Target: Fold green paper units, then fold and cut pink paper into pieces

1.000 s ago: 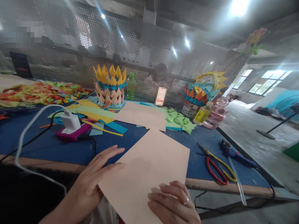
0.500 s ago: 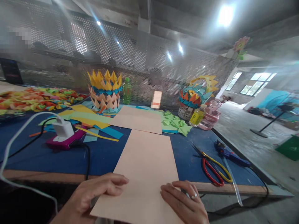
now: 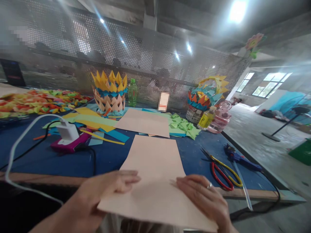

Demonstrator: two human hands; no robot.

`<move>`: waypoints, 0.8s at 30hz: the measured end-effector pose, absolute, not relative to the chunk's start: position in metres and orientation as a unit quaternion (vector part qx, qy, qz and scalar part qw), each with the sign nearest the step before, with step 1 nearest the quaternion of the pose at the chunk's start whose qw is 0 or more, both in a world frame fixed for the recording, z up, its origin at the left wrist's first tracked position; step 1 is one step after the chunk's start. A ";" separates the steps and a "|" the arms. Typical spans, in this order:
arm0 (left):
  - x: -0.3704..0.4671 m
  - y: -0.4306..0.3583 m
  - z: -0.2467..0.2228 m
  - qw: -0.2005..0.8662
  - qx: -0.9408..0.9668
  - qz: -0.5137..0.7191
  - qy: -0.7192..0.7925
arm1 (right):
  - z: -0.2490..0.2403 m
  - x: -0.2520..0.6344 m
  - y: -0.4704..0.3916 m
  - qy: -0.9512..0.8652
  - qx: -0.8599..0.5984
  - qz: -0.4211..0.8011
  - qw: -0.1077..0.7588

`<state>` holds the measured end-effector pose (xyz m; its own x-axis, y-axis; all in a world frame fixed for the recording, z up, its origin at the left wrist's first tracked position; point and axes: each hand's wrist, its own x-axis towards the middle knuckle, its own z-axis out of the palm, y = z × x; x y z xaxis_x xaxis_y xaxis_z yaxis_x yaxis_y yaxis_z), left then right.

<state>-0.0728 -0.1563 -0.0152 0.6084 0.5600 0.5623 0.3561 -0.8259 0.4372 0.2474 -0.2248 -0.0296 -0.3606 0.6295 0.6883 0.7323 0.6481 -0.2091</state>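
Just left of the green plastic bottle [image 3: 132,93] stands a folded-paper basket [image 3: 110,100] with yellow points. To that bottle's right are a small yellow bottle [image 3: 206,119] and a pink container [image 3: 220,121]; nearer, scissors [image 3: 214,159] and a blue glue gun [image 3: 246,161]. Nearer and left of the green bottle sits a purple power strip [image 3: 64,148].

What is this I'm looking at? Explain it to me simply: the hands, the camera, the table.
There is no machine here, just a person's bare hands. The view comes from one camera worn on that person's head, looking forward and down. The left hand and right hand lie on opposite sides of a peach paper sheet, fingers on top; any grip underneath is hidden. On the blue table lie another peach sheet, green folded pieces, a tool with red and yellow handles and a blue glue gun. A spiky paper basket stands farther back.
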 end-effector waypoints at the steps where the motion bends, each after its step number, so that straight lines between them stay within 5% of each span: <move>1: -0.069 -0.146 0.003 0.156 0.892 0.353 0.235 | -0.014 0.249 -0.218 -0.825 -0.406 -0.061 0.388; 9: -0.034 -0.110 0.112 0.054 0.848 0.484 0.211 | 0.083 0.257 -0.158 -0.750 -0.391 -0.222 0.485; 14: -0.044 -0.111 0.077 0.084 0.860 0.485 0.135 | 0.050 0.256 -0.161 -0.777 -0.369 -0.232 0.455; 19: -0.052 -0.100 0.015 0.185 0.873 0.374 0.252 | -0.005 0.255 -0.162 -0.842 -0.441 -0.063 0.306; 24: -0.052 -0.108 -0.015 0.248 0.855 0.303 0.339 | -0.023 0.254 -0.169 -0.853 -0.457 0.027 0.252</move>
<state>-0.0518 -0.1085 -0.0146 0.5862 0.7304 0.3505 0.4295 -0.6470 0.6300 0.2535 -0.1690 -0.0227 -0.4555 0.7927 0.4051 0.7659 0.5809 -0.2756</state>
